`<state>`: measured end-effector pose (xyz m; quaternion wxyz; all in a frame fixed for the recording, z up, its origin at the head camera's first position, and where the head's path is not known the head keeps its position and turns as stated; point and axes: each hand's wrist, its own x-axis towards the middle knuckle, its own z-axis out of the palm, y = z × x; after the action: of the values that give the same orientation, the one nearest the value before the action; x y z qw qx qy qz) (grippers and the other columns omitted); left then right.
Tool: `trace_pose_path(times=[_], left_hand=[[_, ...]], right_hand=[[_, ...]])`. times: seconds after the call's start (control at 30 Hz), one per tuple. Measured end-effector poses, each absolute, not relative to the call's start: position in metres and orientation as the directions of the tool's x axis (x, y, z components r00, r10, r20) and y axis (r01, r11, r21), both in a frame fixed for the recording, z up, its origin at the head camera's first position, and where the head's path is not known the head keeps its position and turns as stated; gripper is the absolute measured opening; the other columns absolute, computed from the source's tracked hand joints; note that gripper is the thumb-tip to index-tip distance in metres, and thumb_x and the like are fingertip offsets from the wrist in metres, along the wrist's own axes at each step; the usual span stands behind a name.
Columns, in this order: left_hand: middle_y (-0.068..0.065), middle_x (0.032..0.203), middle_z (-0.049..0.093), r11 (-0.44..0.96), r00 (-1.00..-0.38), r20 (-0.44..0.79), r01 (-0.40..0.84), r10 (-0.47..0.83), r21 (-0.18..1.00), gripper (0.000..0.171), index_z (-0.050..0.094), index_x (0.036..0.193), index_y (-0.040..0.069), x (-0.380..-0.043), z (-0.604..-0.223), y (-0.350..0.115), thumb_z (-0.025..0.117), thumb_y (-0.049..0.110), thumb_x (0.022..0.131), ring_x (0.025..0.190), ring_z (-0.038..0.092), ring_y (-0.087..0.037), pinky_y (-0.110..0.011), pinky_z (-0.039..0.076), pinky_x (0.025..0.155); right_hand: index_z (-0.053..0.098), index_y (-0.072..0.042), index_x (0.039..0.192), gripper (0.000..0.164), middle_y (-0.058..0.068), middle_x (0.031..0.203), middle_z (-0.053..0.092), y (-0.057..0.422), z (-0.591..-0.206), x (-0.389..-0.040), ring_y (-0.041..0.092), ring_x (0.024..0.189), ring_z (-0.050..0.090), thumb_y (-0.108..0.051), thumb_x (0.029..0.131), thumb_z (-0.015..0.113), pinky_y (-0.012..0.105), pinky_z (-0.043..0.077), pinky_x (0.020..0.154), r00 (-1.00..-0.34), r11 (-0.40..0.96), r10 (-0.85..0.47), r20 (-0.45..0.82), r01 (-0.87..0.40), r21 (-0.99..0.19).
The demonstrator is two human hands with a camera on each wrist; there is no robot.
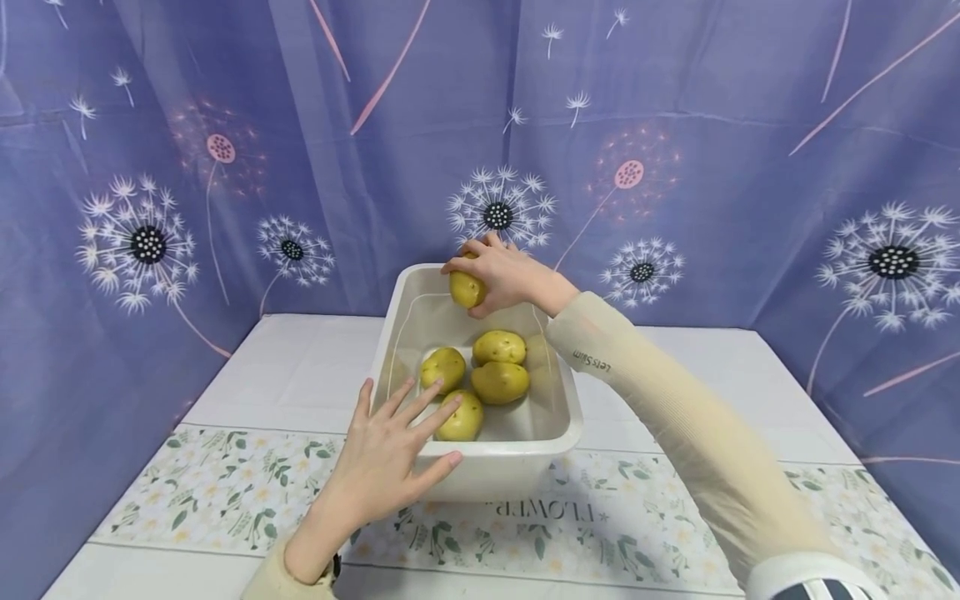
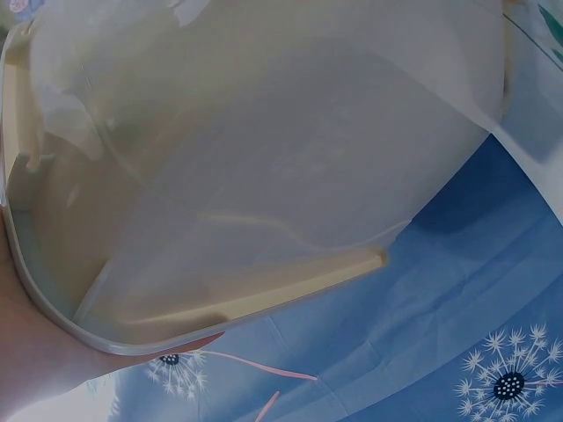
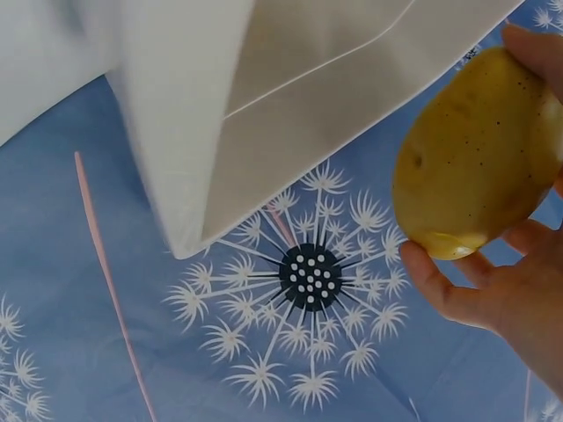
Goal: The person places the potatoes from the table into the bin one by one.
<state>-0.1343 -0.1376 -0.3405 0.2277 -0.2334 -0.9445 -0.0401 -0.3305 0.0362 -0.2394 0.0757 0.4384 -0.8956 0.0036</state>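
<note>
In the head view, my right hand (image 1: pixel 501 275) grips a yellow potato (image 1: pixel 467 289) over the far end of a white plastic bin (image 1: pixel 487 475). The right wrist view shows thumb and fingertips around this dark-speckled potato (image 3: pixel 479 154). Several more potatoes lie on the bin's floor, among them a rear potato (image 1: pixel 499 347) and a near potato (image 1: pixel 461 417). My left hand (image 1: pixel 382 458) is at the bin's near left corner, its fingers spread and straight, partly covering the near potatoes. In the left wrist view that hand (image 2: pixel 53 343) shows just outside the bin's rim (image 2: pixel 132 348).
The bin stands on a white table (image 1: pixel 315 358) with a floral strip (image 1: pixel 217 487) running across it. A purple curtain (image 1: pixel 405 167) with dandelion prints hangs right behind the bin and along both sides.
</note>
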Motion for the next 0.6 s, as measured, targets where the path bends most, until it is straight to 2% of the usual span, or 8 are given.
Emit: trace_pose_path(times=[0.17,0.6], left_hand=[[0.003,0.14,0.041,0.889,-0.789,0.445,0.457,0.424,-0.036,0.056,0.043,0.131,0.033,-0.135,-0.34,-0.137,0.038,0.062,0.083,0.125,0.042,-0.03,-0.066,0.018,0.1],[0.004,0.14,0.04,0.889,-0.787,0.449,0.457,0.424,-0.038,0.056,0.045,0.13,0.033,-0.134,-0.34,-0.136,0.039,0.062,0.083,0.124,0.043,-0.03,-0.066,0.019,0.1]], right_hand=[[0.049,-0.029,0.125,0.062,0.005,0.127,0.044,0.031,-0.239,-0.333,0.027,0.108,0.036,-0.035,0.067,0.071,0.045,0.042,0.084,-0.632,0.639,-0.767,0.112,-0.768,0.044],[0.048,-0.027,0.125,0.064,0.007,0.126,0.044,0.025,-0.245,-0.342,0.03,0.107,0.037,-0.035,0.066,0.072,0.045,0.043,0.082,-0.652,0.659,-0.752,0.096,-0.75,0.064]])
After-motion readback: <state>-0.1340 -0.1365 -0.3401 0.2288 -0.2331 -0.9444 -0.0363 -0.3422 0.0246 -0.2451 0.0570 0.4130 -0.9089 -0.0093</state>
